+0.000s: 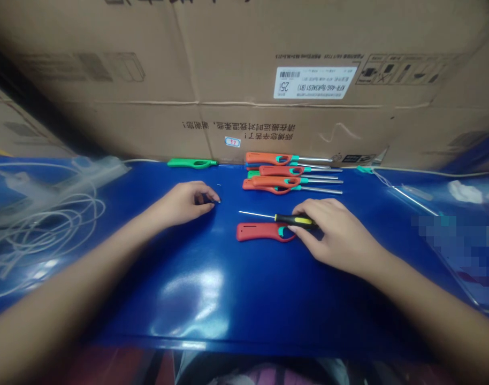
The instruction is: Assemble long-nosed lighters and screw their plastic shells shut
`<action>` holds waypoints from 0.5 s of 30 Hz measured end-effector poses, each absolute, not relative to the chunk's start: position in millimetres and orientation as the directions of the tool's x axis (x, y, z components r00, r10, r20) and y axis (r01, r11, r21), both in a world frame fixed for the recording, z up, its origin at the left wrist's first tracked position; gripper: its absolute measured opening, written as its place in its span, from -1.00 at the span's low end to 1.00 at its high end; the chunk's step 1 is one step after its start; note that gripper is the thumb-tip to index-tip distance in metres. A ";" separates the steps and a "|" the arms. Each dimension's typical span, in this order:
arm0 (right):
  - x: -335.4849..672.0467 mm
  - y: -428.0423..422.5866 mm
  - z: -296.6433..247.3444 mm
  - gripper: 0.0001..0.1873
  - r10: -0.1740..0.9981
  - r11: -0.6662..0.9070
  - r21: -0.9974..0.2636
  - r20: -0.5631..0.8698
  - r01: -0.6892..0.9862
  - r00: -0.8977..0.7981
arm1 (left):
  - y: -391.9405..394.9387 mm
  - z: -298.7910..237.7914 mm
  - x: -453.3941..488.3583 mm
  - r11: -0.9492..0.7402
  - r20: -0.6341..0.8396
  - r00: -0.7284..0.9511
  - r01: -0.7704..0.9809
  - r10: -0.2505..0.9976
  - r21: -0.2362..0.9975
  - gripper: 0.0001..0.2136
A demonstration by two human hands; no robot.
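Note:
My right hand (pixel 328 230) is closed around the black and yellow handle of a screwdriver (pixel 295 220), its thin metal shaft pointing left. Just below the screwdriver lies a red long-nosed lighter (pixel 258 231) with a turquoise trigger; my right fingers cover its far end, and I cannot tell whether they touch it. To the left, my left hand (pixel 188 202) has its thumb and fingers pinched together above the table. A thin, dark or clear sliver shows by those fingertips, too small to name. Beyond both hands is a pile of orange, red and green lighters (pixel 272 183) with metal tubes pointing right.
A green lighter body (pixel 190 163) lies at the back of the blue table (pixel 168 315), against a large cardboard box (pixel 236 80). Coiled white cable (pixel 47 230) and clear plastic occupy the left side. At right are a turquoise-tipped rod (pixel 415 199) and plastic bags.

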State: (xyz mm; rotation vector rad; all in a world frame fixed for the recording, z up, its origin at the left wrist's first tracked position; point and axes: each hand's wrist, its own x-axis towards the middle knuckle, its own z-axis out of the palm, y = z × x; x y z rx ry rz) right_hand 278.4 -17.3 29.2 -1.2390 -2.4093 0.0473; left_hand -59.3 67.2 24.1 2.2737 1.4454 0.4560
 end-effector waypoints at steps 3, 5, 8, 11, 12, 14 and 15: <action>278.6 -17.3 28.3 -0.88 0.778 0.607 -0.213 0.356 0.766 -0.518 | 68.0 23.7 -59.1 -0.341 0.052 0.370 0.781 0.928 0.524 -0.75; 278.9 -17.0 28.0 -0.87 0.778 0.606 -0.209 0.355 0.767 -0.518 | 68.0 22.1 -58.3 -0.315 0.054 0.343 0.778 0.938 0.544 -0.75; 279.3 -16.6 27.9 -0.88 0.778 0.605 -0.206 0.357 0.769 -0.517 | 68.0 19.5 -57.2 -0.281 0.051 0.312 0.760 0.949 0.586 -0.74; 279.5 -16.4 27.8 -0.88 0.777 0.607 -0.208 0.358 0.767 -0.518 | 67.5 18.3 -55.7 -0.252 0.021 0.313 0.722 0.950 0.644 -0.72; 279.6 -16.5 27.7 -0.88 0.777 0.607 -0.209 0.356 0.766 -0.519 | 67.1 18.2 -54.9 -0.244 0.008 0.320 0.706 0.947 0.665 -0.71; 279.6 -16.5 27.5 -0.88 0.778 0.608 -0.210 0.353 0.766 -0.520 | 65.7 18.2 -52.9 -0.232 -0.012 0.336 0.676 0.942 0.699 -0.70; 279.7 -16.5 27.4 -0.88 0.778 0.608 -0.210 0.352 0.766 -0.521 | 64.7 18.1 -51.6 -0.229 -0.016 0.340 0.666 0.940 0.710 -0.69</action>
